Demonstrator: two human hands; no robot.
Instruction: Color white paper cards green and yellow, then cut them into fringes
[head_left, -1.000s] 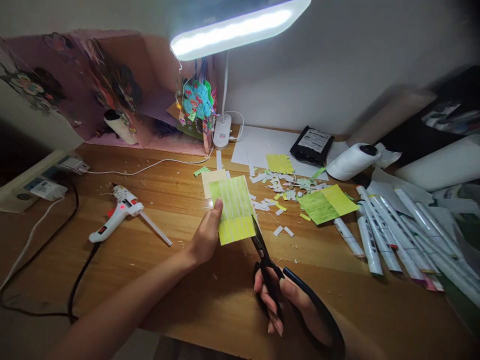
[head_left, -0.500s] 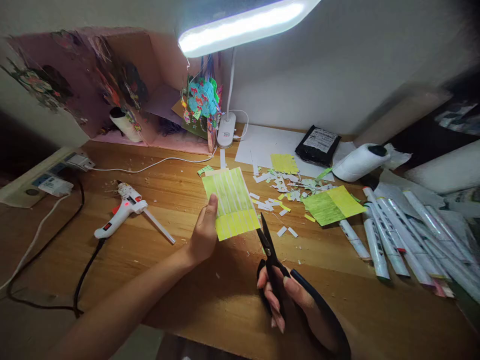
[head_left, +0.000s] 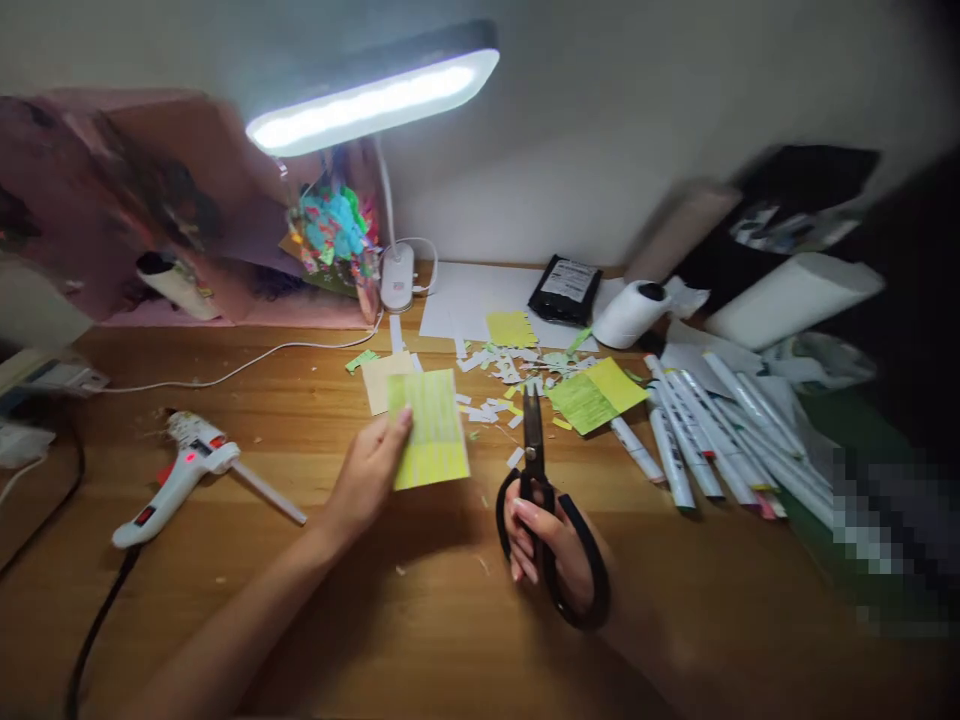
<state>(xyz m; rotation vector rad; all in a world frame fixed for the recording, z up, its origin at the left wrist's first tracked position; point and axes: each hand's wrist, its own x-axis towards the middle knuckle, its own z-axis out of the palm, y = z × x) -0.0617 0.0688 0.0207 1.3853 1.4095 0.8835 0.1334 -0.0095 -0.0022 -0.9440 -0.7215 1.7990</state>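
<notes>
My left hand (head_left: 371, 460) pinches the left edge of a yellow-green striped paper (head_left: 431, 430), thumb on top, held above the table. A pair of black-handled scissors (head_left: 534, 450) is in my right hand (head_left: 551, 535), fingers through the loops and the blades pointing away from me, close together and apart from the paper. Beyond them lie a two-tone green and yellow paper (head_left: 596, 395), a smaller yellow piece with a notched edge (head_left: 511, 329) and many white and green paper scraps (head_left: 495, 408). A beige card (head_left: 379, 383) shows behind the held paper.
On the left lies a white glue gun (head_left: 176, 480) with its red light lit. Several white markers (head_left: 694, 440) lie on the right, near a thread cone (head_left: 631, 312) and a black packet (head_left: 566, 290). A lit lamp (head_left: 375, 100) hangs overhead.
The view has shifted to the right. The scissors have come away from the paper's edge, turned more upright, and their blades have closed. The striped paper stays in my left hand.
</notes>
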